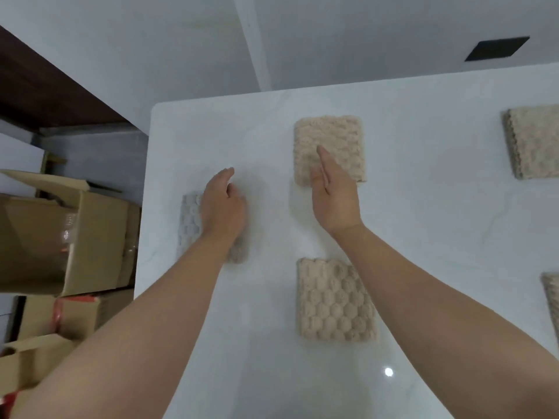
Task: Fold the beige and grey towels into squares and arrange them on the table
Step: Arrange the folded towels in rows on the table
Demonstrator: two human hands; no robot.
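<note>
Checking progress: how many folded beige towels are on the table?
4: far centre under the right hand, near centre, far right edge, near right edge, cropped. More may lie out of frame.

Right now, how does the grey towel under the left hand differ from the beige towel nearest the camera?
The grey folded towel is pale grey; the near beige folded towel is tan. The grey one sits near the white table's left edge, the beige one toward the middle. The left hand covers much of the grey one; the beige one lies untouched and fully visible. Both are folded squares with a bubbly honeycomb texture, lying flat.
</note>
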